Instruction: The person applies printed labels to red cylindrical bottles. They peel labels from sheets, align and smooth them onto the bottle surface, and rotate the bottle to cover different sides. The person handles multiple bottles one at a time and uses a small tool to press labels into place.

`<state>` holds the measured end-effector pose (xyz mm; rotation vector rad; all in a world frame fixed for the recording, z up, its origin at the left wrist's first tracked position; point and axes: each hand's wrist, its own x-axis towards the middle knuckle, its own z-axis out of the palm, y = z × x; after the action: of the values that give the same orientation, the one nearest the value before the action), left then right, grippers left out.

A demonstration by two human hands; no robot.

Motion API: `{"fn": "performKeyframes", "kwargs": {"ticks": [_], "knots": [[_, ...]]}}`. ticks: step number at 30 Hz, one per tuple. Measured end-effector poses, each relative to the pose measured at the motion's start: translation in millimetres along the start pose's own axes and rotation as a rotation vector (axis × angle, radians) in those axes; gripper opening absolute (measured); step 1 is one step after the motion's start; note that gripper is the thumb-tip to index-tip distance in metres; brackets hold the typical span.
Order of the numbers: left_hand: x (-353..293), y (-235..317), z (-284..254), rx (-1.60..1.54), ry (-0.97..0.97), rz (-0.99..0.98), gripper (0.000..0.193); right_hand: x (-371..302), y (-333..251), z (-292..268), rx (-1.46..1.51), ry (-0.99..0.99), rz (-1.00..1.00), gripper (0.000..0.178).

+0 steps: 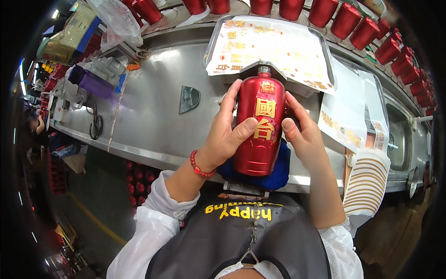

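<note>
A glossy red bottle (253,156) with large gold characters and a small gold emblem lies tilted in front of me, its dark neck pointing away. My left hand (227,132) grips its left side, the thumb pressed on the front beside the lower character. Around its right side curve the fingers of my right hand (303,132), with the thumb at the bottle's edge. Under the bottle is a blue cloth or pad (284,169). Just beyond it, a tray (206,51) carries a white sheet of gold decals (278,44). A flat dark-green scraper-like piece (189,99) rests left of my hands.
Red bottles (346,21) line a curved conveyor along the far side. More decal sheets (341,116) and a striped sheet (367,181) lie right, near a sink (397,139). Scissors (96,122) and a purple bottle (90,81) are left. Another person (39,124) is far left.
</note>
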<state>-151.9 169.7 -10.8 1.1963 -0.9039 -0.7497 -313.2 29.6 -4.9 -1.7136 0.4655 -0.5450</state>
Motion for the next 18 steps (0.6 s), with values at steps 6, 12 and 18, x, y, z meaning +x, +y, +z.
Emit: {"fn": "performKeyframes", "kwargs": {"ticks": [6,12,18], "knots": [[0,0,1,0.047,-0.008,-0.006,0.097,-3,3,2,0.04,-0.037,-0.002,0.088],[0,2,-1,0.045,0.004,-0.021,0.094,-1,3,1,0.036,-0.062,0.02,0.091],[18,8,-2,0.09,-0.01,-0.033,0.08,-2,-5,6,0.02,-0.063,0.01,0.096]]}}
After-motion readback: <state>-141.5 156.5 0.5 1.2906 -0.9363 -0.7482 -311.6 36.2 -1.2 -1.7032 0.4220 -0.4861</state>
